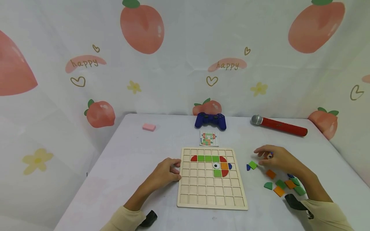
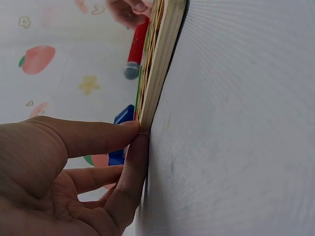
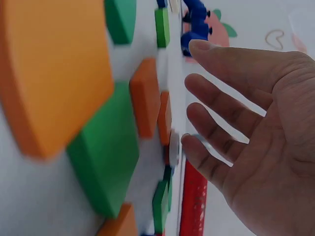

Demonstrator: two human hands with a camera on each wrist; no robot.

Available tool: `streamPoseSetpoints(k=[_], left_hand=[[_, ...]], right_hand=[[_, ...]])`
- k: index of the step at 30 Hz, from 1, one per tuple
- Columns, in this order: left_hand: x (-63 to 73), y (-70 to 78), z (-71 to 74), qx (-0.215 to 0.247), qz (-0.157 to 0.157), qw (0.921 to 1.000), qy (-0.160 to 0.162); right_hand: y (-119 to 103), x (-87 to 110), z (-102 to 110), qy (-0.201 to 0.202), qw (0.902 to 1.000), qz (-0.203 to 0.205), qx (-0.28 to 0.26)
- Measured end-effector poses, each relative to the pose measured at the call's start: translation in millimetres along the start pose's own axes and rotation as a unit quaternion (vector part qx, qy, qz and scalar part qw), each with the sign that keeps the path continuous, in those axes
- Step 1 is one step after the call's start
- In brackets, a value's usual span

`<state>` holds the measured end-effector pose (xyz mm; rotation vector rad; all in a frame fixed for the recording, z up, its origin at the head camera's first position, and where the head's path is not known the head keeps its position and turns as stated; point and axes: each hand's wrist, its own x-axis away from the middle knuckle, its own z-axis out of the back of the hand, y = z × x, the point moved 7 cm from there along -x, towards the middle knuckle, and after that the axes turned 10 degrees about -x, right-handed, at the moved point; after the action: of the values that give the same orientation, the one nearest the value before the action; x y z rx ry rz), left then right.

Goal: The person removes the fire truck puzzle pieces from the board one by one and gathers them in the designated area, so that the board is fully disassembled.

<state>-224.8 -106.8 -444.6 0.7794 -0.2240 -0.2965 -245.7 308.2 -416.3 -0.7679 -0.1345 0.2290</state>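
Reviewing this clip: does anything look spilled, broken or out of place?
Nothing looks spilled or visibly damaged. The loose tiles lie jumbled right of the grid board, which seems ordinary for tile-laying. Mildly odd: a blue game controller and red microphone lie toward the far side of the table, seemingly unrelated.

Fingers (image 3: 221, 102) apart; orange tiles (image 3: 59, 73), green tiles (image 3: 109, 150) nearby; blue controller (image 3: 199, 19) beyond.

Cannot read tiny details on the card (image 1: 209, 139), nor see all of the eye piece (image 1: 270, 155) behind the right grip (image 1: 279, 159) or the blurred orange block (image 3: 56, 73) cropped by the right wrist view.
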Motion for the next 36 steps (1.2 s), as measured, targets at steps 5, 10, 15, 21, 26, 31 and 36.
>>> streamPoseSetpoints(k=[5,10,15,21,26,31,36], left_hand=[[0.8,-0.2,0.2,0.002,0.0,1.0,0.0],[0.2,0.0,0.0,0.003,-0.001,1.0,0.0],[0.3,-0.7,-0.3,0.003,-0.001,1.0,-0.002],[0.5,-0.8,0.0,0.004,-0.001,1.0,-0.002],[0.5,-0.9,0.1,0.008,0.001,1.0,-0.003],[0.5,-0.9,0.2,0.009,0.002,1.0,-0.001],[0.5,-0.8,0.1,0.008,0.001,1.0,-0.001]], right_hand=[[13,1.8,8,-0.005,1.0,-0.003,0.007],[22,3.6,14,-0.008,0.9999,-0.002,0.011],[27,3.3,16,-0.014,0.9998,-0.011,0.005],[26,3.1,16,-0.021,0.9996,-0.008,0.015],[27,2.7,14,-0.019,0.9995,-0.009,0.023],[29,0.9,11,-0.022,0.9989,-0.019,0.036],[30,-0.2,10,-0.024,0.9984,-0.023,0.045]])
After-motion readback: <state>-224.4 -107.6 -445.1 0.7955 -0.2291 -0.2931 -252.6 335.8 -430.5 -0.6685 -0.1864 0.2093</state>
